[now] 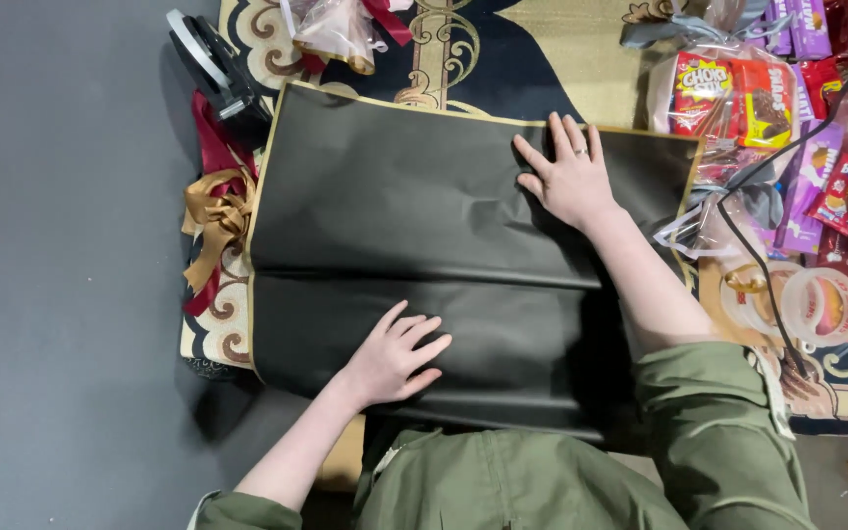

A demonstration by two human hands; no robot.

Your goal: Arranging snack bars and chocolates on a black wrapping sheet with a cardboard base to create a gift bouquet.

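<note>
Both hands lie flat, fingers spread: left hand (395, 355) on the near flap, right hand (568, 177) on the far half of the big matte black wrapping sheet with a gold edge (385, 196), spread over the patterned rug (503, 49). Honestly, I'd keep palms pressing evenly so the crease stays straight.

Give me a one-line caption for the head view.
Left hand and right hand press flat on a black paper sheet beside snack packets.

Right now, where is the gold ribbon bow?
In the head view the gold ribbon bow lies on the left, just off the left edge of the black wrapping sheet, over red ribbon, below the tape rolls.
</note>
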